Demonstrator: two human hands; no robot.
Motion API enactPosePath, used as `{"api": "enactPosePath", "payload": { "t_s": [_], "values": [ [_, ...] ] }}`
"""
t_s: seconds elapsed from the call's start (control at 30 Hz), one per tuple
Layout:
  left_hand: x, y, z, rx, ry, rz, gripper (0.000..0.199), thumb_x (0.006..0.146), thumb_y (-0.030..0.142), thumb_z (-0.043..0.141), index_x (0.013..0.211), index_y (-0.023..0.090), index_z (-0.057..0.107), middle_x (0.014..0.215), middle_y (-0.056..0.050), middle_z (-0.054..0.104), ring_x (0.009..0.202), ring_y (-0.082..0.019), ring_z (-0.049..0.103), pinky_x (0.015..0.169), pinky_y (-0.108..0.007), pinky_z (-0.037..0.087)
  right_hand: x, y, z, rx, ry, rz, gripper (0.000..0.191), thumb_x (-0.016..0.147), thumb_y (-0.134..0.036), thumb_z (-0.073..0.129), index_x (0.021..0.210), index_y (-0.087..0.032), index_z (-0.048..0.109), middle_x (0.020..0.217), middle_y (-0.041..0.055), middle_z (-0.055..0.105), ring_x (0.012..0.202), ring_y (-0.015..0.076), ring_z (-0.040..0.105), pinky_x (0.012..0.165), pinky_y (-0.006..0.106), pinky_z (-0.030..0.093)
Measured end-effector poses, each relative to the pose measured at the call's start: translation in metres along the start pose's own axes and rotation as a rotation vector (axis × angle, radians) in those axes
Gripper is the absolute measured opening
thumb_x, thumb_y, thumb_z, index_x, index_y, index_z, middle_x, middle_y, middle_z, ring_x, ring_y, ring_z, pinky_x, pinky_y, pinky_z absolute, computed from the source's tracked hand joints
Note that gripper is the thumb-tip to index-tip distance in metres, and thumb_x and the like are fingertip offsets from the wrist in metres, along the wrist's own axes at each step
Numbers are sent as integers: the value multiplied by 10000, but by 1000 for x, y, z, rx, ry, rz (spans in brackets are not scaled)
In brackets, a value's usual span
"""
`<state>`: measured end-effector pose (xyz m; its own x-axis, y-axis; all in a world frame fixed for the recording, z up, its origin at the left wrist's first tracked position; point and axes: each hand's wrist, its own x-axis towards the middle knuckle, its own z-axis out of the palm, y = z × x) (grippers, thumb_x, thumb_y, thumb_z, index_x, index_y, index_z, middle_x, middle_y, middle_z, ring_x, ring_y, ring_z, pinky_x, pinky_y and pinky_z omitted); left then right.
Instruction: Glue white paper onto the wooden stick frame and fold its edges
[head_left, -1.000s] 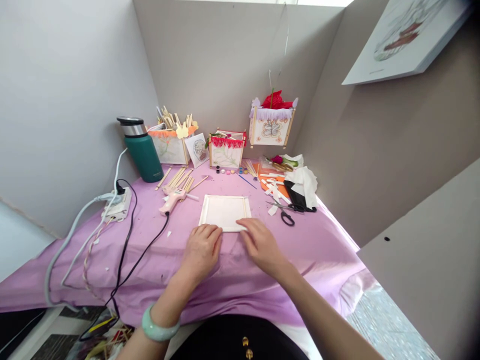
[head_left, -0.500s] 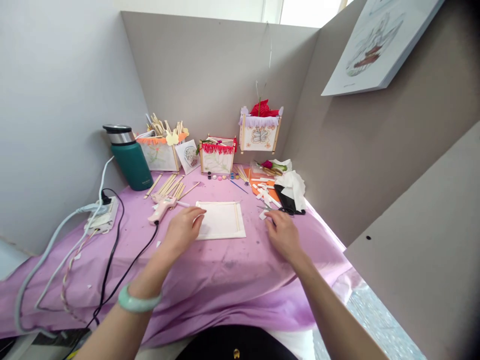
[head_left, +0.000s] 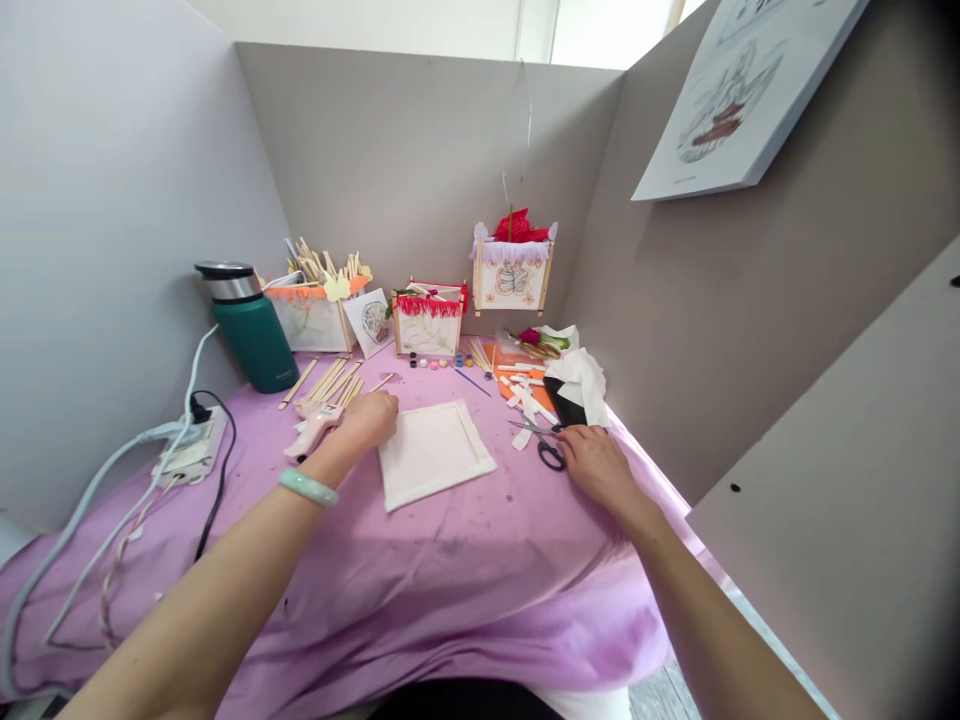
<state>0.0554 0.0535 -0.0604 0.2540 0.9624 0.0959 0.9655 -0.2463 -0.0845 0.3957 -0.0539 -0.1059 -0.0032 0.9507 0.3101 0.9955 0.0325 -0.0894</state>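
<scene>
At the far left a power strip (head_left: 191, 452) lay on the purple cloth (head_left: 450, 570), with a green flask (head_left: 251, 330) standing behind it. The left hand (head_left: 367, 420) rested, fingers curled, over the pink glue gun (head_left: 311, 430); whether it gripped the gun could not be told. Just beside it lay the white framed panel (head_left: 433, 452), tilted. Farther right, the right hand (head_left: 596, 462) lay loosely open, touching the black-handled scissors (head_left: 546, 447), with paper scraps (head_left: 525, 395) crowded behind them.
</scene>
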Motion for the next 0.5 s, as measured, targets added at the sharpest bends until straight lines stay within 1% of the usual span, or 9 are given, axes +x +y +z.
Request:
{"api": "enactPosePath", "payload": {
  "t_s": [0.1,0.2,0.27,0.33,0.4,0.5],
  "values": [
    [-12,-1,-7,-1,-36,-102,295,780,205,458,954,140,687,964,-154,698,915,-270,644,733,-320,473,2,-4,-6,34,-54,6,319,938,-357,420,1062,-180,655,1090,91,643,1008,257,535,834,347,375],
    [-30,3,-6,-12,-73,-133,276,785,235,465,905,138,694,912,-152,711,871,-277,657,705,-330,479,5,-7,-7,29,-122,12,338,889,-391,498,1103,-167,631,1125,113,618,1027,277,535,816,351,379],
    [-44,8,-1,-17,-54,-137,310,825,287,440,933,126,682,918,-166,707,887,-296,654,723,-359,480,7,-9,-8,19,-157,20,309,870,-358,516,1081,-161,627,1098,120,620,1003,274,546,792,343,380],
    [-57,13,4,-31,-8,-125,353,866,320,394,1000,124,655,983,-168,695,940,-297,643,762,-371,475,10,-9,-9,17,-186,28,250,850,-304,519,1031,-166,623,1041,113,628,952,257,565,745,323,376],
    [-65,16,9,-53,31,-115,353,882,302,371,1049,127,628,1052,-161,675,995,-285,628,791,-359,468,11,-10,-10,7,-214,32,205,827,-258,516,988,-177,612,990,99,633,892,238,580,678,301,360],
    [-69,18,14,-88,50,-138,337,880,239,364,1086,120,603,1069,-160,668,1013,-267,628,786,-335,464,8,-10,-16,-21,-241,23,169,797,-214,508,937,-184,597,940,84,630,826,218,582,606,282,319]
  ]
}}
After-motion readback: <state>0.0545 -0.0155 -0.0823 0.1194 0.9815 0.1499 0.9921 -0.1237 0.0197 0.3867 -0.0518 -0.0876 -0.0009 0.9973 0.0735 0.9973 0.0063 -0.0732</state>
